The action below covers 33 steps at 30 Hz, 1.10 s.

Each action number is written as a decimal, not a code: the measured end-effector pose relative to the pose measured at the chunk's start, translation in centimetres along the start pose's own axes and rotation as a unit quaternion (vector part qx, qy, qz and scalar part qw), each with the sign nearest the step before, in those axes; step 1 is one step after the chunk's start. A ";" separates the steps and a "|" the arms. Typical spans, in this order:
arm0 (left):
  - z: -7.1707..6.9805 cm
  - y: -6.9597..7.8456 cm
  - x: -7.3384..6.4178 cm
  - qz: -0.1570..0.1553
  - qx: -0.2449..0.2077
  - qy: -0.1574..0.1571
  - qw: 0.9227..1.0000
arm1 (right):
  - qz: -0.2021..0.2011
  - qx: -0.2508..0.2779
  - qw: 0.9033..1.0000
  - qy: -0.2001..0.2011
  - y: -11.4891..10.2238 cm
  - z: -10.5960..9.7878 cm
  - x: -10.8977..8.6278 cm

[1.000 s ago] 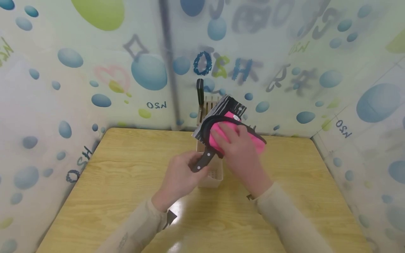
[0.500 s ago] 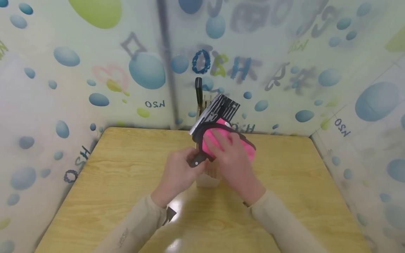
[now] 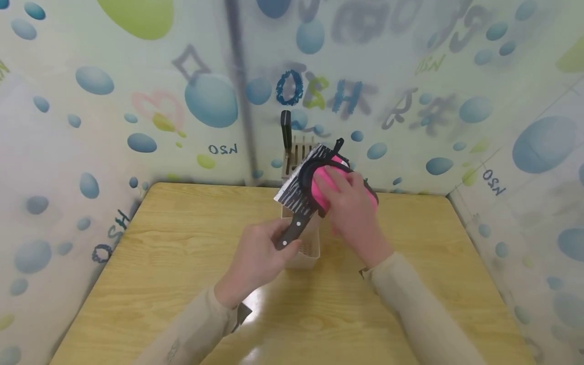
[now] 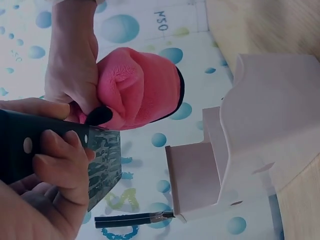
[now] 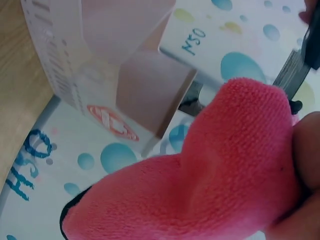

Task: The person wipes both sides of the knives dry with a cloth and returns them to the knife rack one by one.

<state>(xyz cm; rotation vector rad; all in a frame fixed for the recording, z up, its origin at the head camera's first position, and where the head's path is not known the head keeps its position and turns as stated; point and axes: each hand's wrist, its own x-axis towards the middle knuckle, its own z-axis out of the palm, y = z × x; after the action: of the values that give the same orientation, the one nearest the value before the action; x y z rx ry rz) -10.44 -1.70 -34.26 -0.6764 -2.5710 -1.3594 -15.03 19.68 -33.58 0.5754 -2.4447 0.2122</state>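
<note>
My left hand (image 3: 257, 251) grips a cleaver by its black riveted handle (image 3: 292, 234), holding it above the table with the blade (image 3: 292, 198) slanting up and away. The blade has a dark, streaked pattern and a bright edge. A pink plush cloth with black trim (image 3: 318, 195) is bunched in my right hand (image 3: 353, 215), whose fingers press it over the blade's right part. That part of the blade is hidden. In the left wrist view, the cloth (image 4: 142, 90) hangs in folds beside the blade (image 4: 106, 165).
Behind and below the cleaver, a pale knife holder (image 3: 303, 261) stands on the wooden table (image 3: 191, 243). A black-handled knife (image 3: 286, 129) stands upright in its slotted back part. Walls printed with blue bubbles (image 3: 212, 101) enclose the table's back and sides.
The cloth first slid down the blade toward the handle, then moved back up and right. More of the blade near the handle now shows. The left hand has barely moved.
</note>
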 end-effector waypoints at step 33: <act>-0.4 0.4 -1.0 0.060 0.065 0.003 0.996 | 0.063 0.005 0.993 -0.098 3.5 -0.7 1.9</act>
<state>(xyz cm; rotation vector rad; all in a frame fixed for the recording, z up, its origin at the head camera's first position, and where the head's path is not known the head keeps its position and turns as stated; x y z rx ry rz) -9.37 -2.17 -34.07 -0.7896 -2.5421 -1.1445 -17.60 22.30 -31.97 0.4640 -2.6742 0.2282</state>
